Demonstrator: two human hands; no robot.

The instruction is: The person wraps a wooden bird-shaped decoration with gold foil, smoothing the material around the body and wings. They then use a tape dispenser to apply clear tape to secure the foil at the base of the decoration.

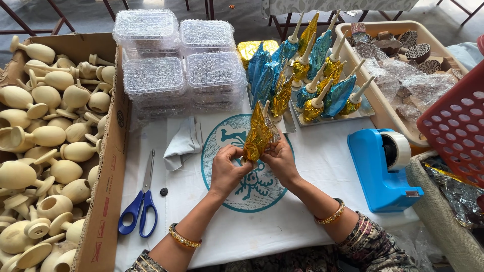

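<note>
Both hands meet over the middle of the white cloth (312,161) on the table. My left hand (228,168) and my right hand (280,160) pinch a small wooden piece wrapped in gold foil (258,135); its pale stem pokes out at the top. Gold bangles ring both wrists. Just beyond, a metal tray (364,112) carries several wrapped pieces in blue and gold foil (312,75), stems upright.
A cardboard box (103,196) of bare wooden pieces (45,151) fills the left. Blue-handled scissors (141,201) and a folded grey cloth (184,143) lie nearby. Clear plastic boxes (176,60) stack at the back. A blue tape dispenser (384,168), beige tub (388,113) and red basket (456,126) stand right.
</note>
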